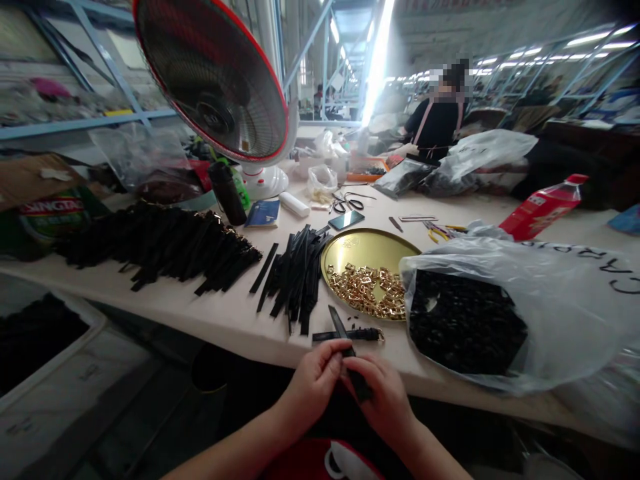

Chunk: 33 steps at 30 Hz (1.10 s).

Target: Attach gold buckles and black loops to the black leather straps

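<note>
A black strap [338,323] slants between my two hands over the table's front edge. My left hand [320,368] is closed on it, thumb and fingers pinching its middle. My right hand [384,388] is wrapped round its lower end, and the fingers partly hide it. Just beyond my hands lies another black strap [345,335] with a gold buckle at its right end. Behind that, a round gold tray [373,245] bears many small gold buckles [367,288]. Loose black straps [300,273] lie fanned out left of the tray.
A big heap of black straps [165,250] covers the table's left. At right, a clear plastic bag [565,320] holds small black pieces [465,323]. A red bottle [545,208], phone [347,221], scissors [347,203] and pliers [437,233] lie farther back. A fan [215,80] stands behind.
</note>
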{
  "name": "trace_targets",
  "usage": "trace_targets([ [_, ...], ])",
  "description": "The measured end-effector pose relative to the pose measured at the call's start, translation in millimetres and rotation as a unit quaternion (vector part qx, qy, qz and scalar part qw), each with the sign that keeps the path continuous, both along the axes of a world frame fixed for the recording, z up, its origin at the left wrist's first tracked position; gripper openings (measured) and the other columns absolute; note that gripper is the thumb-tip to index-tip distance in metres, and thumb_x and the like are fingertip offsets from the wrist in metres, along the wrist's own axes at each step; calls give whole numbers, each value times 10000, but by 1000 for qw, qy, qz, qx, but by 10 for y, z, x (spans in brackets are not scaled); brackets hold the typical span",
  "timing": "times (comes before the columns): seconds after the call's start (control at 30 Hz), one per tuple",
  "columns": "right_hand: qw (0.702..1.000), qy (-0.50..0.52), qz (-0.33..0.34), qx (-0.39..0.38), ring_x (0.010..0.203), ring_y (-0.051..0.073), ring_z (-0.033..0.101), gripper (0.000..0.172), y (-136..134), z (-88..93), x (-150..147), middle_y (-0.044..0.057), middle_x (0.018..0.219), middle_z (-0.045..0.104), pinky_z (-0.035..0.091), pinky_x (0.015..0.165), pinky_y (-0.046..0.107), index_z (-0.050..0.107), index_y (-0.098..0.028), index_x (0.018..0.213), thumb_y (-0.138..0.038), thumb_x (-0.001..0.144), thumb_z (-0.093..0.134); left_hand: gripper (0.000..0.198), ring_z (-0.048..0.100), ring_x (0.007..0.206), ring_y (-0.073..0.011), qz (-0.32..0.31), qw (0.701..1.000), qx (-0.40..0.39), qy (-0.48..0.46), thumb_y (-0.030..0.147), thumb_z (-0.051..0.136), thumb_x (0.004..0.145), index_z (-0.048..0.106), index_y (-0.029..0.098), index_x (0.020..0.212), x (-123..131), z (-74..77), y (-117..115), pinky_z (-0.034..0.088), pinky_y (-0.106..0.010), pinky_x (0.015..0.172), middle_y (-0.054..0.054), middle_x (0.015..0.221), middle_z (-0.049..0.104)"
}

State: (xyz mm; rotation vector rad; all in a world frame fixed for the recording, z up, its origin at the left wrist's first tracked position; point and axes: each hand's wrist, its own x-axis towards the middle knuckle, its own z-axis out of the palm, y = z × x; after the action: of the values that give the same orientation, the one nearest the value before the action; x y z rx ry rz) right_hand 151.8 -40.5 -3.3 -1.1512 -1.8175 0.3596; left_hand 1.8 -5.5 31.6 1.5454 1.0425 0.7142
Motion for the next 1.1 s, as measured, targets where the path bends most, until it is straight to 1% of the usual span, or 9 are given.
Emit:
trace_targets([
  [0.1, 982, 147, -12, -115, 665, 140, 540, 28, -123, 143, 47, 8, 727, 575, 427, 604, 243, 538, -224, 824, -233, 809, 515, 307, 547, 888, -202, -53, 976, 156, 145, 270, 407, 853, 585, 176, 1084, -89, 91, -62, 418, -362, 823, -87, 930, 615],
  [0.2, 912, 309, 26, -268, 543, 108, 442, 130, -207, 240, 155, -34, 578, 464, 357, 521, 221, 511, -213, 815, -325, 844, 453, 337, 507, 926, -254, -87, 940, 243, 225, 380, 559, 758, 617, 202, 1038, -142, 260, -46, 381, -426, 844, -92, 946, 592],
  [0.27, 856, 384, 59, -339, 504, 96, 393, 165, -218, 279, 187, -57, 524, 407, 322, 502, 215, 494, -209, 873, -364, 841, 446, 329, 524, 910, -234, -143, 959, 157, 188, 394, 583, 733, 613, 200, 996, -117, 326, -41, 407, -377, 810, -75, 966, 596],
  [0.33, 831, 400, 71, -379, 491, 90, 384, 212, -179, 290, 205, -70, 509, 395, 310, 497, 212, 477, -205, 921, -385, 810, 490, 256, 568, 733, -168, -197, 973, -33, 117, 363, 510, 781, 584, 170, 932, -60, 308, -45, 447, -283, 655, -39, 810, 615],
  [0.43, 857, 342, 32, -383, 503, 98, 422, 314, -26, 234, 366, -54, 565, 452, 339, 502, 225, 470, -197, 980, -435, 780, 509, 243, 496, 456, -85, -187, 949, -253, 27, 357, 418, 824, 507, 145, 904, 26, 158, -31, 371, -188, 450, 21, 589, 558],
  [0.6, 936, 103, -234, -241, 676, 169, 534, 323, 357, 79, 1183, 55, 796, 581, 418, 640, 304, 525, -168, 954, -431, 774, 468, 292, 475, 414, -51, -113, 925, -353, -82, 277, 447, 788, 447, 154, 1052, 87, -3, 110, 341, -159, 404, -3, 700, 608],
  [0.7, 915, -128, -322, -205, 836, 213, 561, 260, 630, 64, 1580, 96, 894, 615, 400, 742, 318, 600, -170, 870, -354, 789, 435, 311, 541, 529, -63, -76, 915, -383, -105, 179, 478, 728, 480, 145, 1038, 132, 26, 211, 401, -158, 440, -42, 862, 611],
  [0.9, 804, -380, -272, -367, 771, 225, 614, 243, 1106, 57, 1655, 94, 839, 679, 368, 596, 275, 667, -185, 813, -352, 742, 504, 378, 584, 660, -94, -34, 880, -448, -152, 82, 502, 650, 536, 139, 1022, 247, 116, 364, 435, -143, 466, -64, 918, 610],
  [1.1, 832, -349, -286, -322, 735, 217, 604, 238, 1118, 62, 1708, 80, 820, 679, 340, 573, 278, 645, -185, 828, -356, 766, 492, 404, 610, 792, -142, -43, 846, -502, -177, 81, 535, 643, 560, 126, 1044, 215, 143, 440, 460, -146, 502, -107, 1026, 604],
])
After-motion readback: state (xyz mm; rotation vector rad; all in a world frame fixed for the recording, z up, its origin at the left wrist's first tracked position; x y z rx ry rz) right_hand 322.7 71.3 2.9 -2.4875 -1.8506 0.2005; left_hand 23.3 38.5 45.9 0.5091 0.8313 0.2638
